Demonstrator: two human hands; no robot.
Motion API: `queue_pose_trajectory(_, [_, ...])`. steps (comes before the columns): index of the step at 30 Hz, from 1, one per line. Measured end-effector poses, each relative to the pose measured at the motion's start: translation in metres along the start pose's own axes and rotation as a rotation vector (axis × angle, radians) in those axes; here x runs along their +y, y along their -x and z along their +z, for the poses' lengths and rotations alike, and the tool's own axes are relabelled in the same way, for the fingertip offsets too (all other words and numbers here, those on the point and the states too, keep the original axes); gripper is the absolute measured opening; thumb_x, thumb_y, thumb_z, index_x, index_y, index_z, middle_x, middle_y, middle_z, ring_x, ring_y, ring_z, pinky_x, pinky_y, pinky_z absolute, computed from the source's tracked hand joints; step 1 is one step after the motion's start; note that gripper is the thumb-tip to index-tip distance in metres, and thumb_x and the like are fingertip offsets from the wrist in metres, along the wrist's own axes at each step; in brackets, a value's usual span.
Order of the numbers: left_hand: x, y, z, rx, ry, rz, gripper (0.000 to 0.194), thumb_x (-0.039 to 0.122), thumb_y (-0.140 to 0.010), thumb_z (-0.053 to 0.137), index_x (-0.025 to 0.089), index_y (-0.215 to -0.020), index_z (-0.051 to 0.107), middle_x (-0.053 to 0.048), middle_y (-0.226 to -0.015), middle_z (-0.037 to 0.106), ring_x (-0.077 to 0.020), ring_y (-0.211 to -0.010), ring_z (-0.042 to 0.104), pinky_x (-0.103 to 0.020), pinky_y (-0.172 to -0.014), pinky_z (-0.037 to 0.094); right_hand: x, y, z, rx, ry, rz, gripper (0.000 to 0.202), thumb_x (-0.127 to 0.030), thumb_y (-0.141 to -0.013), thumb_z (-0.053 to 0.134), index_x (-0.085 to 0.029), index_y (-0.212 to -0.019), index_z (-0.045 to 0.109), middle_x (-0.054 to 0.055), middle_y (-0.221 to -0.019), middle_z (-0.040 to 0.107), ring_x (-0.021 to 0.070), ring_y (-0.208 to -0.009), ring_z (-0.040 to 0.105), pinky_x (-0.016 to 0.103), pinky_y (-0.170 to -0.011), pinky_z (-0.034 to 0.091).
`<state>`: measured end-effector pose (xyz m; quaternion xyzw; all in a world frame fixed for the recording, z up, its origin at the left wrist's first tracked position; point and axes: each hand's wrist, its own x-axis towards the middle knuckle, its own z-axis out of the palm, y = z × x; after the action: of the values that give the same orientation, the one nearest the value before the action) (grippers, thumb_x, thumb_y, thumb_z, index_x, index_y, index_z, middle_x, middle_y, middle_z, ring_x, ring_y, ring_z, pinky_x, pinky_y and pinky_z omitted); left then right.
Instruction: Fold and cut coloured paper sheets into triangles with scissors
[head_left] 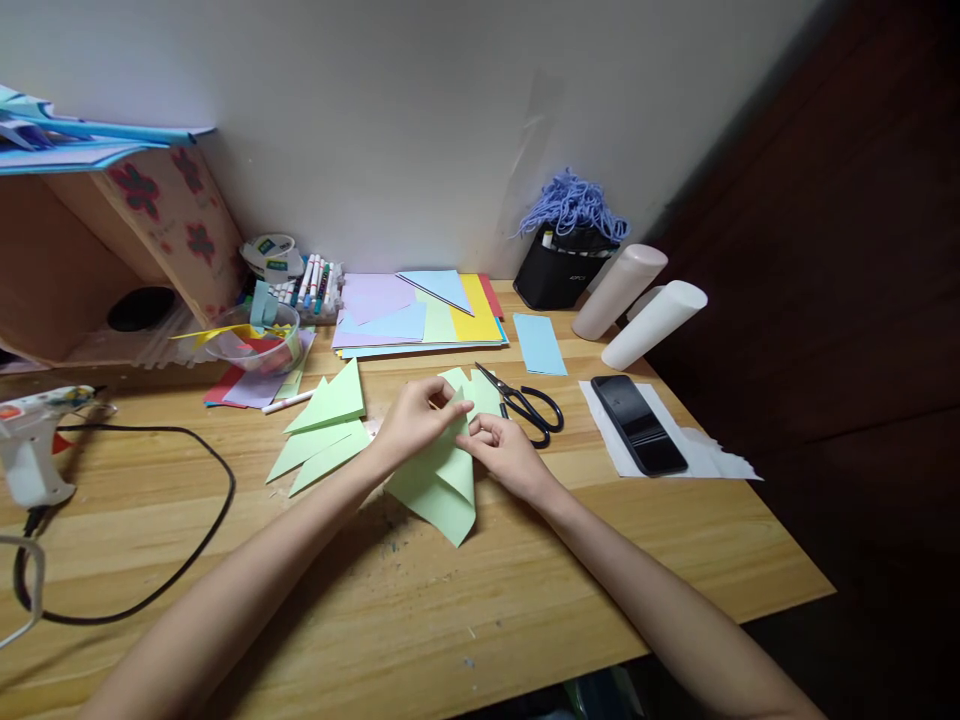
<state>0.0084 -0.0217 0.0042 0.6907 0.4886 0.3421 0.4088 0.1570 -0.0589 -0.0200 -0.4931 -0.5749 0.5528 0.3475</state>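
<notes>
Between both hands is a light green sheet of paper [442, 490], folded over on itself, its lower corner resting on the table. My left hand [421, 422] pinches its upper edge between thumb and fingers. From the right, my right hand [506, 450] grips the same sheet at its side edge, fingers curled. Another pale green paper piece [484, 393] lies just behind the hands, partly hidden. Folded green paper triangles [326, 425] lie to the left of my left hand. Black-handled scissors [525, 402] rest behind my right hand, blades pointing up and left.
At the back lie stacked coloured papers [450, 325], a blue paper strip [541, 344], markers [311, 283] and a tub of scraps [262, 350]. A phone [640, 425] and white rolls [655, 325] stand right. At left are a glue gun [34, 450], its black cable [217, 510] and a cardboard box [172, 230].
</notes>
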Motion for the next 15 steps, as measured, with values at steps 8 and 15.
queue_pose_trajectory(8, [0.002, -0.008, -0.022, 0.095, 0.287, -0.121, 0.033, 0.045, -0.066, 0.060, 0.014, -0.067, 0.050, -0.001, -0.060, 0.055, -0.0093, -0.053, 0.047, -0.020, -0.048, 0.035, 0.002, 0.001, 0.002, -0.028, 0.031, 0.011, 0.027, -0.040, -0.071, 0.058, -0.018, -0.061, 0.044, -0.007, -0.047, 0.041, 0.0063, -0.043, 0.034, 0.018, -0.043, 0.025])
queue_pose_trajectory(15, [-0.010, -0.018, -0.042, 0.202, 0.217, -0.145, 0.032, 0.044, -0.062, 0.064, 0.015, -0.064, 0.051, -0.001, -0.055, 0.058, -0.0127, -0.054, 0.053, -0.021, -0.048, 0.037, 0.003, 0.000, -0.004, -0.030, 0.000, 0.040, 0.023, -0.039, -0.072, 0.057, -0.018, -0.066, 0.050, -0.004, -0.052, 0.053, 0.0101, -0.048, 0.049, 0.021, -0.050, 0.038])
